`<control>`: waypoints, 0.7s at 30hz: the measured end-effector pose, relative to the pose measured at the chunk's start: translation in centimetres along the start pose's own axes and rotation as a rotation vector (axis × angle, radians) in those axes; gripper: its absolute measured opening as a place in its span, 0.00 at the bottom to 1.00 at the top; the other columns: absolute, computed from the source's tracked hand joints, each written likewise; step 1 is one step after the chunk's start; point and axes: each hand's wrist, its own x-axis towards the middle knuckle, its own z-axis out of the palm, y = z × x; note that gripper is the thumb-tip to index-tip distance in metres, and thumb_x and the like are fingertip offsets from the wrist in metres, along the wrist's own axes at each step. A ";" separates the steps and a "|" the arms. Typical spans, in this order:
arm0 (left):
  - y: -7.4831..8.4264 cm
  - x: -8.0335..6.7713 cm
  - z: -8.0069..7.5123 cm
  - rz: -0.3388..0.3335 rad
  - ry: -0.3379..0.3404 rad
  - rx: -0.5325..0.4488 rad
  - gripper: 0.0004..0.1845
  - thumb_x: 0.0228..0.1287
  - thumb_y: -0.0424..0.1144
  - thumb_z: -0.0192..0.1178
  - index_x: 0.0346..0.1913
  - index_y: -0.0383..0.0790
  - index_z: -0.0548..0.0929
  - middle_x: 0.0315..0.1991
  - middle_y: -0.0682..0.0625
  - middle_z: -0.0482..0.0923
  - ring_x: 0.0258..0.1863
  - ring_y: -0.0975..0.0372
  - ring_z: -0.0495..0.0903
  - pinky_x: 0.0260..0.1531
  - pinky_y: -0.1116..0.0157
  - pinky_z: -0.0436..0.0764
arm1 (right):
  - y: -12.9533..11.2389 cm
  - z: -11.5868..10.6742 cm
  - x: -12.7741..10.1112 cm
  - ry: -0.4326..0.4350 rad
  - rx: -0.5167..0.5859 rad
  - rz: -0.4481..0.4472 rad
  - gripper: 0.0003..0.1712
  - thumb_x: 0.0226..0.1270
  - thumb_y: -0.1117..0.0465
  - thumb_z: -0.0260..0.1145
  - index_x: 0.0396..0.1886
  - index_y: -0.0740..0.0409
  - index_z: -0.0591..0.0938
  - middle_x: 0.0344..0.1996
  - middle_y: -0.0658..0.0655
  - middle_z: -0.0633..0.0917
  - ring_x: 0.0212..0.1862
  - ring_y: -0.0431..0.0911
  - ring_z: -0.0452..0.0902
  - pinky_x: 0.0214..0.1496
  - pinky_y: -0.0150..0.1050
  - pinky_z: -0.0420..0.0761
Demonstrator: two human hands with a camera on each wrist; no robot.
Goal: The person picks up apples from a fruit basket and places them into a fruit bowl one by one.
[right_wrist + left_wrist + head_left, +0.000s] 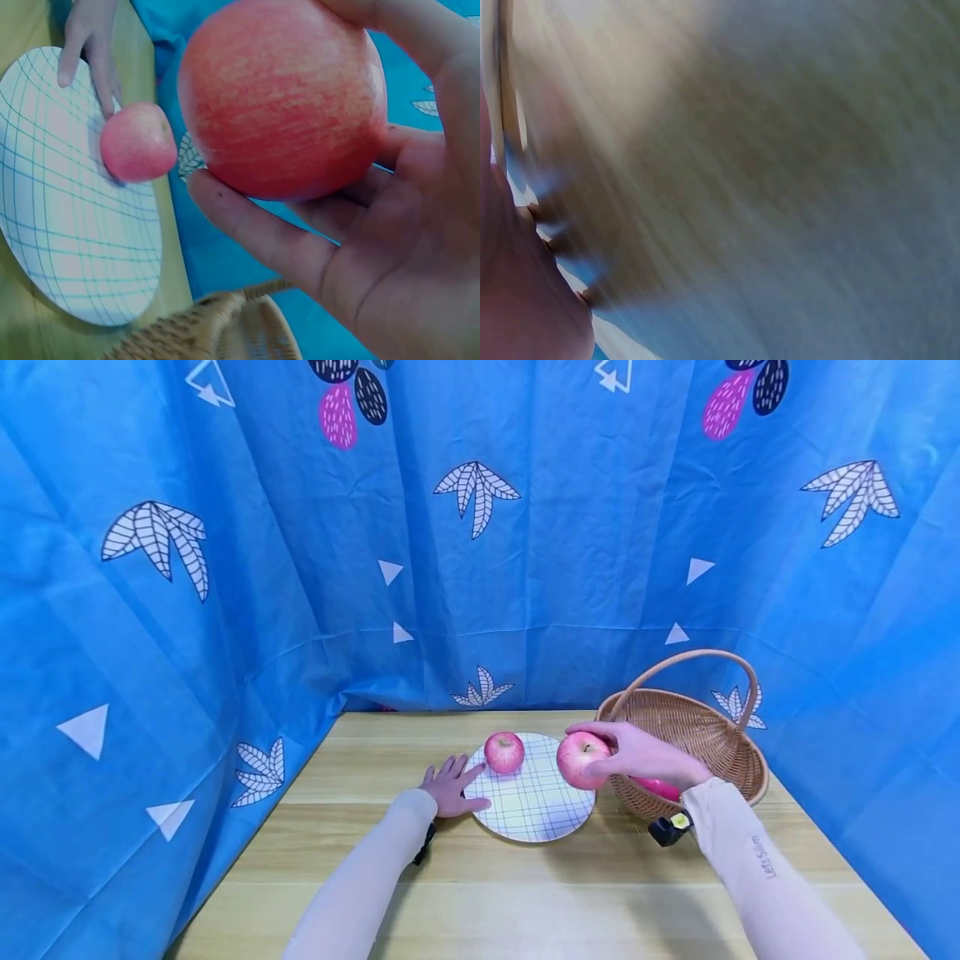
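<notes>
My right hand [637, 753] grips a red-pink apple [581, 760] above the right side of a white plate [536, 814] with a blue grid pattern. In the right wrist view, thumb and fingers curl around this apple [285, 97]. A second apple [504, 752] sits on the plate's far left part. At the plate's left edge is my left hand [452, 788], its fingers spread and straight, with fingertips at the rim. The left wrist view catches only part of the palm [532, 300] and blurred tabletop.
A brown wicker basket [675, 718] with a tall handle stands right of the plate, behind my right forearm. Something bright pink [658, 787] shows inside it. A blue patterned curtain [480, 577] hangs around the wooden table [525, 910].
</notes>
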 end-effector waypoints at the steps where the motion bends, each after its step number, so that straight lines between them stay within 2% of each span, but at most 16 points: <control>1: 0.1 -0.1 -0.1 0.001 -0.003 0.003 0.51 0.57 0.83 0.44 0.81 0.67 0.49 0.83 0.48 0.36 0.82 0.47 0.35 0.76 0.37 0.37 | 0.0 0.2 0.2 0.010 0.013 0.015 0.44 0.55 0.43 0.78 0.72 0.35 0.71 0.60 0.47 0.80 0.61 0.49 0.74 0.59 0.45 0.80; 4: 0.4 -0.5 -0.3 0.009 0.004 0.005 0.49 0.60 0.80 0.45 0.81 0.64 0.51 0.83 0.46 0.39 0.82 0.46 0.38 0.75 0.36 0.40 | 0.0 1.0 0.7 0.029 0.053 0.034 0.45 0.55 0.43 0.78 0.73 0.36 0.71 0.61 0.47 0.80 0.62 0.49 0.74 0.61 0.46 0.78; 11: 0.7 -0.9 -0.6 0.004 -0.013 0.000 0.48 0.61 0.79 0.45 0.81 0.64 0.50 0.83 0.47 0.37 0.82 0.47 0.36 0.76 0.37 0.38 | -0.2 2.3 1.9 0.096 0.124 0.036 0.44 0.57 0.45 0.77 0.73 0.38 0.70 0.62 0.48 0.80 0.62 0.47 0.75 0.64 0.45 0.76; 21: 0.1 -0.4 -0.6 0.029 -0.010 -0.026 0.52 0.57 0.84 0.42 0.81 0.64 0.48 0.83 0.45 0.36 0.82 0.46 0.34 0.75 0.36 0.36 | -0.4 3.4 4.2 0.221 0.130 0.045 0.45 0.59 0.45 0.75 0.75 0.44 0.68 0.64 0.56 0.79 0.61 0.51 0.77 0.65 0.49 0.77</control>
